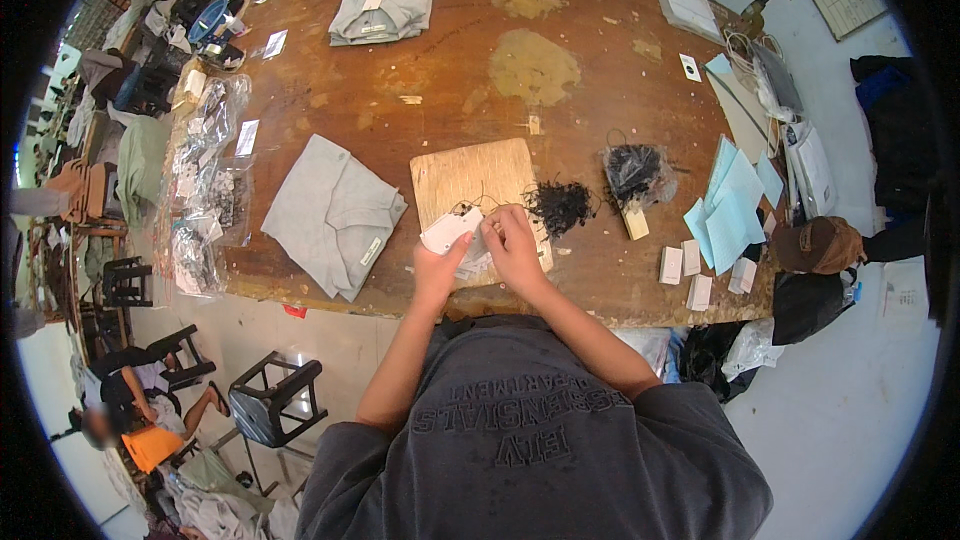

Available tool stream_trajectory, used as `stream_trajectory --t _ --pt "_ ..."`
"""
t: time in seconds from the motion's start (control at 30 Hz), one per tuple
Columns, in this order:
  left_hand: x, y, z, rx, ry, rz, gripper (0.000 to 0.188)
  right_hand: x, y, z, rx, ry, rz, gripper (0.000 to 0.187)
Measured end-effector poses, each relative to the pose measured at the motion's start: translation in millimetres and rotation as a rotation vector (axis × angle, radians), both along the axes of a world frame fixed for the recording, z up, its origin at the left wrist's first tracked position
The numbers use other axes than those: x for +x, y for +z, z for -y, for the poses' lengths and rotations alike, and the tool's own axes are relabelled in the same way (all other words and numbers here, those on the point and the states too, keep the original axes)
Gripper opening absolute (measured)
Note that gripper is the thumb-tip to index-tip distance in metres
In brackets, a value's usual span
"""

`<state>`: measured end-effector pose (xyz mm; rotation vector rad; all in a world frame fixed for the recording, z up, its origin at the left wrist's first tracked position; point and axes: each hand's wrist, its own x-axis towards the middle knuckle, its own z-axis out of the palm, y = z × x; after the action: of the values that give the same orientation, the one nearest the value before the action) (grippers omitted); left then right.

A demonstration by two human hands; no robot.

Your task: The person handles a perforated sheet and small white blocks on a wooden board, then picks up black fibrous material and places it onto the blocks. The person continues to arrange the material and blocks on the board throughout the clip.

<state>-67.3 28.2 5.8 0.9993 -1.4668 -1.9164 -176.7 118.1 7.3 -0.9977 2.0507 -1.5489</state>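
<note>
My left hand (437, 268) is closed on a white hang tag (450, 231), held over the near part of a square wooden board (470, 168). A thin dark cord loops up beside the tag's upper edge. Close by, my right hand (514, 248) has its fingers pinched together; whatever is between them is too small to make out. Just right of the board lies a tangled heap of black strings (562, 208). To the left rests a folded grey garment (335, 215) with a small label near its lower edge.
Another folded grey garment (388, 2) with a tag lies at the far side. Clear plastic bags (215, 175) line the left edge. At right are a bag of black strings (636, 172), light blue papers (733, 202) and several small white stacks (698, 292). A stool (275, 395) stands lower left.
</note>
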Motion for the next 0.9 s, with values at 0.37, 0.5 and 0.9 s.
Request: stream_trajectory --t 0.37,0.5,0.9 --pt "-4 4 -9 -0.322 0.025 0.174 0.024 1 11 6 -0.022 0.037 -0.034 0.006" --pt "-4 10 -3 -0.848 -0.08 0.144 0.025 -7 7 3 -0.019 0.057 0.255 0.009" --pt "-4 -38 -2 -0.53 -0.225 0.253 0.021 -104 -64 -48 0.275 -0.356 -0.132 0.013"
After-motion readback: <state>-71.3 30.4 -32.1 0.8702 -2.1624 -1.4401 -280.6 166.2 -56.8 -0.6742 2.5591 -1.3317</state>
